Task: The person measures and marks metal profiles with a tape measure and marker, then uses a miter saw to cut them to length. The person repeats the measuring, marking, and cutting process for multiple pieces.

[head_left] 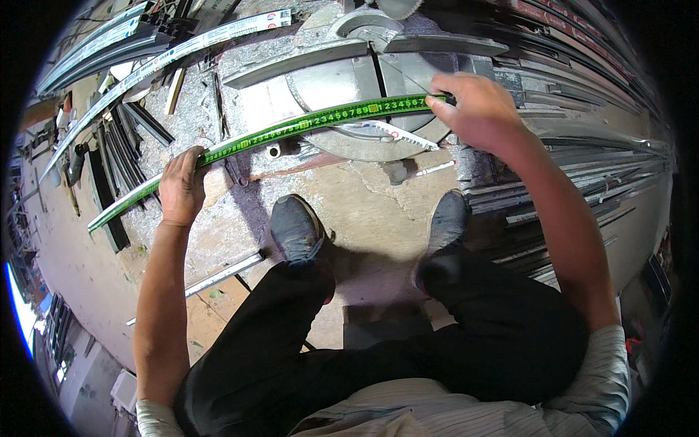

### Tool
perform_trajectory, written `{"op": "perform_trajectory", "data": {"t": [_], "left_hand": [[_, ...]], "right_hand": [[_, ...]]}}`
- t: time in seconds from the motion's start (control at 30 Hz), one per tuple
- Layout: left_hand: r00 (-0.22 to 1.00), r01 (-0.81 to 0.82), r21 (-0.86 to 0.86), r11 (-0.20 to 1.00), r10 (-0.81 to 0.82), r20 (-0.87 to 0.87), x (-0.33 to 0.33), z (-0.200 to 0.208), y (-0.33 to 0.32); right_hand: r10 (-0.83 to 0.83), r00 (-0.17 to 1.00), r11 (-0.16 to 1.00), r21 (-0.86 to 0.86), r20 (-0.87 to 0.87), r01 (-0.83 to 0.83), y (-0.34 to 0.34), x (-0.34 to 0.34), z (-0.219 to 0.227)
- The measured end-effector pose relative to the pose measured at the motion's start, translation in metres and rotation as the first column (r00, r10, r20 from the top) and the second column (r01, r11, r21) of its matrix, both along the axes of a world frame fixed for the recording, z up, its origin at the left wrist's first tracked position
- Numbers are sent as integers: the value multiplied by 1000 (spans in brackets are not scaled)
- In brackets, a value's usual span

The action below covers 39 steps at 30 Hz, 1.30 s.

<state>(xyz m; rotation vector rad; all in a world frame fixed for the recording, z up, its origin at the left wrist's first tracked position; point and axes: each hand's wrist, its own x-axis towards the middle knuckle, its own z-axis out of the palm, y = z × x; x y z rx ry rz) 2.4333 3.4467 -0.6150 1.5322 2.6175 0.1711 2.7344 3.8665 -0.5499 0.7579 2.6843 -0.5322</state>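
Observation:
A bright green tape measure blade (331,116) with black digits stretches across the view, from the lower left up to the right. A pale, narrow strip seems to run along its upper edge, though I cannot tell whether it is a separate profile. My left hand (182,186) is closed around the tape toward its left part, and the tape's end sticks out past it. My right hand (480,113) pinches the right end between thumb and fingers. Below the tape lies the round grey saw table (342,149) of a mitre saw, with a metal fence (306,62) behind it.
Part of the saw blade (399,6) shows at the top. Long metal profiles (568,171) are stacked at the right, with dark offcuts (120,153) at the left. A white labelled strip (211,35) lies behind. A white-and-red marker (435,170) rests near my right shoe (448,218).

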Motion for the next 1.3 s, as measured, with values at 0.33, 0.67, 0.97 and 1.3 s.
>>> {"op": "perform_trajectory", "data": {"t": [0.33, 0.67, 0.97, 1.3], "left_hand": [[1000, 14, 5, 1000, -14, -9, -4, -7, -4], [1000, -4, -24, 1000, 4, 2, -5, -6, -5], [1000, 10, -47, 999, -9, 23, -5, -2, -3], [999, 37, -72, 997, -36, 24, -5, 3, 1]], "right_hand": [[33, 991, 999, -11, 131, -32, -1, -8, -14], [56, 976, 998, 10, 210, -59, -6, -16, -9], [32, 966, 999, -3, 255, -33, -8, -18, -10], [62, 971, 998, -25, 229, -58, -4, -19, -16]]}}
